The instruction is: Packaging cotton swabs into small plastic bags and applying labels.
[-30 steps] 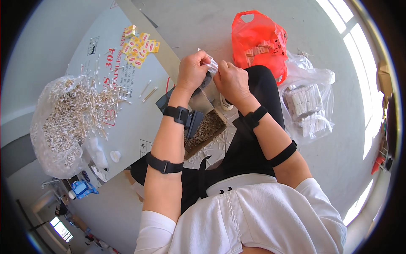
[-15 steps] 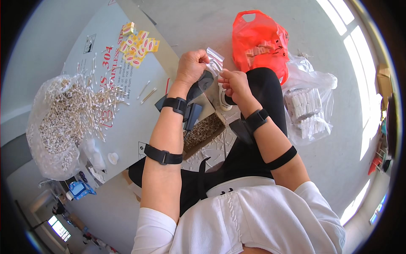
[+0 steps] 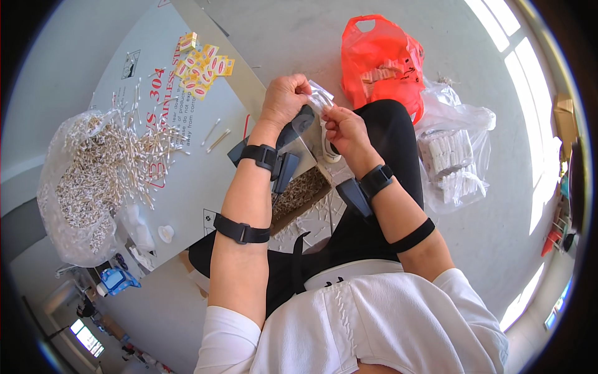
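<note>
A small clear plastic bag [image 3: 319,95] is stretched between my hands above the table's edge. The thumb and fingers of my left hand [image 3: 286,98] pinch its left side. On its lower right edge, the fingertips of my right hand [image 3: 346,128] are closed. Whatever the bag may contain is too small and glossy to make out. To the left on the table, a large clear bag [image 3: 53,168] spills a heap of cotton swabs [image 3: 103,171]. A few loose swabs [image 3: 218,141] lie nearer my left wrist, and small yellow packets [image 3: 202,71] are piled farther up.
An open cardboard box of swabs [image 3: 299,194] stands below my forearms, with swabs scattered beside it. Right of my knee are a red plastic bag [image 3: 383,62] and a clear bag of white bundles [image 3: 450,156]. A blue pack [image 3: 118,280] sits at lower left.
My right hand has risen slightly, from just below the small bag to its lower edge. The small bag has tilted and turned flatter between my hands. My left hand has barely moved.
</note>
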Demonstrator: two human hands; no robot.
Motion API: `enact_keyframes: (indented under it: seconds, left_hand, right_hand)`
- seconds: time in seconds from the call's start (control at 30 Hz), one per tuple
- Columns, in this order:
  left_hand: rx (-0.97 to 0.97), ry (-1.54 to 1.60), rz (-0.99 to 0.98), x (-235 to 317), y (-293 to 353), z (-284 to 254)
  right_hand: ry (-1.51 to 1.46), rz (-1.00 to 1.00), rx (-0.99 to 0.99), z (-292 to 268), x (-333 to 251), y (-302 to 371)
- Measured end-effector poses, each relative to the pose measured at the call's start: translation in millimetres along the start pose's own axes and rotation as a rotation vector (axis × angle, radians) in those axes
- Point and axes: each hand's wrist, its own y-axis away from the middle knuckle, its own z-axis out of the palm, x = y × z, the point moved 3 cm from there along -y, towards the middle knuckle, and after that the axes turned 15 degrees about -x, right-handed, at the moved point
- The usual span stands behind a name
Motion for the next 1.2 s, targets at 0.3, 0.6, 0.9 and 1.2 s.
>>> enact_keyframes:
  seconds: [0.3, 0.6, 0.9, 1.2]
  left_hand:
    - [-0.077, -0.040, -0.021, -1.2, 2.4, -5.4]
    - [-0.182, 0.081, 0.033, 1.3, 14.1, -23.1]
    - [-0.166, -0.029, -0.077, 2.3, 9.2, -17.8]
    - [-0.117, -0.123, -0.070, -0.4, 6.1, -13.9]
  right_hand:
    - [0.092, -0.036, 0.031, 6.3, 10.5, 8.3]
    - [0.146, -0.078, -0.028, 11.5, 15.0, 15.9]
    - [0.304, -0.159, 0.000, 8.0, 18.3, 17.2]
    - [0.381, -0.193, 0.029, 0.3, 23.1, 6.1]
